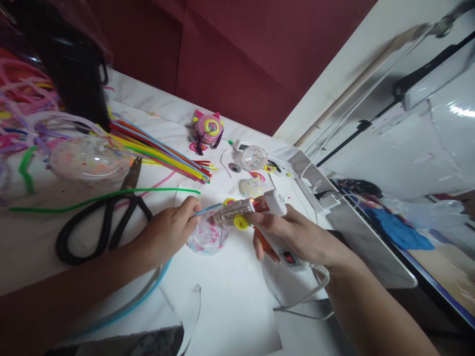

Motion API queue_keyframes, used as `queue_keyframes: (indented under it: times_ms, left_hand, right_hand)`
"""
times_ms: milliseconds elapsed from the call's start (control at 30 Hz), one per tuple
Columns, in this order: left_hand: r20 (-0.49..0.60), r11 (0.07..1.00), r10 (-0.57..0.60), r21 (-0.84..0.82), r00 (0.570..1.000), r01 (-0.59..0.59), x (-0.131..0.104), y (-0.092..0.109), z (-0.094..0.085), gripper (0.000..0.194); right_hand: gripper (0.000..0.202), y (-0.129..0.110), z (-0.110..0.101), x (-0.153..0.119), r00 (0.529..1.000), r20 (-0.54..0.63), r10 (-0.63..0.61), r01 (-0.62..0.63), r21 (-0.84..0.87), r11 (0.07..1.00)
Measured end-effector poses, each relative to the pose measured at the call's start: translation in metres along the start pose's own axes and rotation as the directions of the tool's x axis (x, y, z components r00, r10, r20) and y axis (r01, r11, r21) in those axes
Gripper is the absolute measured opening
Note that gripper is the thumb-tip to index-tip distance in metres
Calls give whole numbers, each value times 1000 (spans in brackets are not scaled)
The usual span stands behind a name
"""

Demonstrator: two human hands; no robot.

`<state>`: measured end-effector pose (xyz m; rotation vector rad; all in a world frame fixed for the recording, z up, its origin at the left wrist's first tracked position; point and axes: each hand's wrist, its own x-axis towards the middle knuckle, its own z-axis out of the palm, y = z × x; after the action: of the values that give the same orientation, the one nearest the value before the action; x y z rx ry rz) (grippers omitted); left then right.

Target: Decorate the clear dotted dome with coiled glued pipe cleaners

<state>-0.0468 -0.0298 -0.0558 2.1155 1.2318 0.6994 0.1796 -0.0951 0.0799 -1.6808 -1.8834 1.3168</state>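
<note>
My right hand (297, 235) grips a white hot glue gun (256, 210) with an orange trigger, its nozzle pointing left at a clear plastic dome filled with coloured bits (206, 237). My left hand (168, 230) pinches a light blue pipe cleaner (208, 208) against the dome's top, right at the nozzle. The blue pipe cleaner continues in a long curve (148, 291) under my left wrist. A yellow curled piece (240, 222) hangs by the gun. The dome rests on a white sheet of paper (230, 296).
Large black scissors (107, 217) lie left of my hand, a green pipe cleaner (104, 197) across them. A bundle of coloured pipe cleaners (163, 151), a big clear dome (89, 160), smaller domes (254, 157), a pink cat-shaped craft (208, 127) sit behind. A white power strip (315, 190) lies right.
</note>
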Motion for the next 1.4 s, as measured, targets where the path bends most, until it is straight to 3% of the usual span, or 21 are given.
queue_keyframes:
  times_ms: [300,933,1400]
  left_hand:
    - [6,1000,15,13,1000,-15,0,4,-3,18]
    - [-18,999,49,4,999,-49,1,-1,-2,16]
    - [-34,999,53,-6,998,-53,2,-1,-3,18]
  right_hand:
    - [62,4,10,-15,998,-57,-6,4,-35,999]
    - [50,32,5,-23,990,-131,52,-31,158,987]
    - [50,52,9,-22,985,-145,-97,132,254,958]
